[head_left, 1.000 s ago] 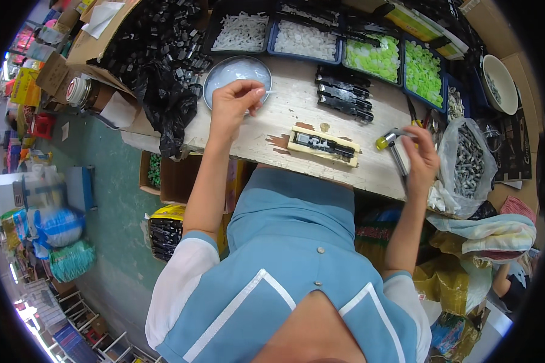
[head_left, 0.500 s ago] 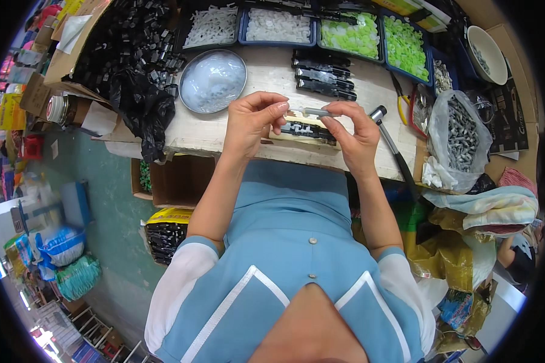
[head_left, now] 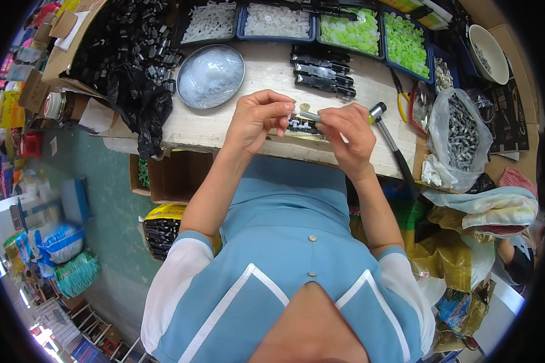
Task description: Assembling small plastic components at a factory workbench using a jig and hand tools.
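My right hand [head_left: 350, 134] is closed, pinching the right end of a slim grey rod-shaped part [head_left: 309, 115]. The rod's left end reaches the fingertips of my left hand [head_left: 255, 120], which is closed too. Whatever sits between those left fingers is too small to make out. Just below the rod, at the table's front edge, lies a black slotted part with small white-grey pieces in it [head_left: 303, 125]. It rests on a cream block, partly hidden by my hands. Beyond my hands, several black strip-like parts [head_left: 324, 75] lie in a stack.
A round metal dish [head_left: 181, 88] holds a clear bag. Blue trays of white pieces [head_left: 277, 24] and green discs [head_left: 404, 45] line the back. On the right are a hammer [head_left: 393, 142], yellow-handled pliers [head_left: 401, 103] and a bag of metal parts [head_left: 460, 130]. Black parts [head_left: 127, 42] fill a carton.
The grey rod has shifted a little left, toward my left fingertips. My right hand has turned, its fingers now covering more of the rod's right end.
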The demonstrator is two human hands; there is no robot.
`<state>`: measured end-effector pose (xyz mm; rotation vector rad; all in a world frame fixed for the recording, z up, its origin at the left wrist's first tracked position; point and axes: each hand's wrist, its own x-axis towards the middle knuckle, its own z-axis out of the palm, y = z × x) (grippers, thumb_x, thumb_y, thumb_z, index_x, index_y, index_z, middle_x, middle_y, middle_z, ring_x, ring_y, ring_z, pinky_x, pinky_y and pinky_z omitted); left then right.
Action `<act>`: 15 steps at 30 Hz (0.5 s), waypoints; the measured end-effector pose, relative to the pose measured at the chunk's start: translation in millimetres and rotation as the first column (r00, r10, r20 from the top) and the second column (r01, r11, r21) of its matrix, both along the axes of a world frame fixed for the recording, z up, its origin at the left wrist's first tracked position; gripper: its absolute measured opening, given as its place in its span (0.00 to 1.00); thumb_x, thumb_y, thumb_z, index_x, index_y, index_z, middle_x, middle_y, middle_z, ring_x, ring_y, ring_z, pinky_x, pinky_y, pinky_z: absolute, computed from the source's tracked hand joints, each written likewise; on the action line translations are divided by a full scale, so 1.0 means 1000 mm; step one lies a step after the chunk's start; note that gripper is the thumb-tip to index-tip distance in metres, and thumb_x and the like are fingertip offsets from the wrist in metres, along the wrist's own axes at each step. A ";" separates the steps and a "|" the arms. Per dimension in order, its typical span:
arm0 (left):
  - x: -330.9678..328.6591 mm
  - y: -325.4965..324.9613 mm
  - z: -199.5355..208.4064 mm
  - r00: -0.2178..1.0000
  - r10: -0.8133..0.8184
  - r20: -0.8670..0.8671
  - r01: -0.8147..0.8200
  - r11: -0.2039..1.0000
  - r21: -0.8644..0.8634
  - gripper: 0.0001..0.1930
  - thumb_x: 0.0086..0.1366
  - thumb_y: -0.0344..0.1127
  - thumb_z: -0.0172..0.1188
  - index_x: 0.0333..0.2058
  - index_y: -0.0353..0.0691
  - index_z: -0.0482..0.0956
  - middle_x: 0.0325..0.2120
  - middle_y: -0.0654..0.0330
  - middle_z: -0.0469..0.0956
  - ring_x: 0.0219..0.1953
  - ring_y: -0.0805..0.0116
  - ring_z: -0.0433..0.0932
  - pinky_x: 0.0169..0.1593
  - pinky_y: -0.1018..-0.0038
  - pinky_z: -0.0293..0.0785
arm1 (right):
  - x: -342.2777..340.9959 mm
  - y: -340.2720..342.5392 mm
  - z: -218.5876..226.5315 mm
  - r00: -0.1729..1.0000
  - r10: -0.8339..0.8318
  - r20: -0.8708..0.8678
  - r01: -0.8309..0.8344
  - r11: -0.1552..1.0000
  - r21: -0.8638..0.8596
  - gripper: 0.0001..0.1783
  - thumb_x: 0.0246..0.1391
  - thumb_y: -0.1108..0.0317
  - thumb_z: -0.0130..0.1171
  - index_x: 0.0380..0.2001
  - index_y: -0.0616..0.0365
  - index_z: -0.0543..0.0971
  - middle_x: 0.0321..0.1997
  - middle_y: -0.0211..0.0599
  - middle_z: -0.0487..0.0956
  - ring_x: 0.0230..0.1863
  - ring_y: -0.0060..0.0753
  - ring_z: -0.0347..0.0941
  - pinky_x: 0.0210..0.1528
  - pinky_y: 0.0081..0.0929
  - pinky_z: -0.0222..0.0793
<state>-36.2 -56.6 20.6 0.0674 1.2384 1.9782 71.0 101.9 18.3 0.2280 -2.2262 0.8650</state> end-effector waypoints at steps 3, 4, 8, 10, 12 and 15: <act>0.002 0.003 -0.003 0.998 -0.063 0.021 0.064 0.998 -0.008 0.04 0.52 0.26 0.59 0.28 0.33 0.76 0.19 0.60 0.75 0.17 0.78 0.72 0.16 0.84 0.68 | 0.001 -0.002 -0.002 1.000 -0.002 -0.002 0.002 1.000 -0.006 0.11 0.35 0.78 0.61 0.28 0.57 0.75 0.28 0.32 0.76 0.28 0.31 0.70 0.38 0.26 0.58; 0.003 0.004 -0.002 0.997 -0.070 0.028 0.071 0.997 -0.016 0.05 0.52 0.26 0.59 0.30 0.33 0.76 0.19 0.59 0.75 0.16 0.78 0.72 0.16 0.84 0.67 | 0.002 -0.001 -0.003 1.000 -0.002 0.000 0.002 1.000 -0.008 0.11 0.35 0.78 0.61 0.28 0.57 0.75 0.28 0.32 0.76 0.28 0.31 0.70 0.38 0.26 0.58; 0.007 0.006 0.008 0.995 -0.099 -0.002 0.099 0.990 -0.103 0.09 0.53 0.28 0.59 0.33 0.34 0.77 0.20 0.60 0.75 0.18 0.78 0.72 0.19 0.84 0.68 | 0.014 0.005 -0.003 0.965 -0.028 0.260 0.115 0.938 -0.328 0.08 0.39 0.76 0.61 0.27 0.60 0.77 0.27 0.33 0.76 0.28 0.26 0.70 0.34 0.20 0.61; 0.012 0.004 0.002 0.968 -0.076 -0.238 0.033 0.983 -0.181 0.09 0.51 0.29 0.60 0.33 0.35 0.77 0.22 0.61 0.76 0.21 0.77 0.71 0.23 0.83 0.68 | 0.022 0.013 -0.005 0.937 0.036 0.348 0.179 0.806 -0.564 0.07 0.43 0.73 0.59 0.29 0.62 0.77 0.26 0.31 0.76 0.27 0.19 0.68 0.30 0.17 0.62; 0.017 0.003 -0.009 0.744 -0.076 -0.664 -0.144 0.952 -0.271 0.11 0.49 0.30 0.63 0.33 0.38 0.78 0.26 0.63 0.76 0.26 0.75 0.71 0.31 0.81 0.66 | 0.030 0.025 -0.005 0.894 0.068 0.442 0.226 0.785 -0.577 0.08 0.43 0.73 0.60 0.30 0.62 0.77 0.27 0.28 0.75 0.28 0.17 0.67 0.32 0.15 0.61; 0.017 0.004 -0.023 0.204 -0.239 -0.949 -0.359 0.884 -0.300 0.13 0.44 0.30 0.65 0.32 0.41 0.79 0.29 0.65 0.75 0.33 0.70 0.69 0.38 0.76 0.64 | 0.036 0.032 -0.009 0.834 0.084 0.546 0.286 0.780 -0.557 0.10 0.43 0.70 0.62 0.31 0.62 0.77 0.26 0.25 0.73 0.26 0.13 0.64 0.31 0.12 0.60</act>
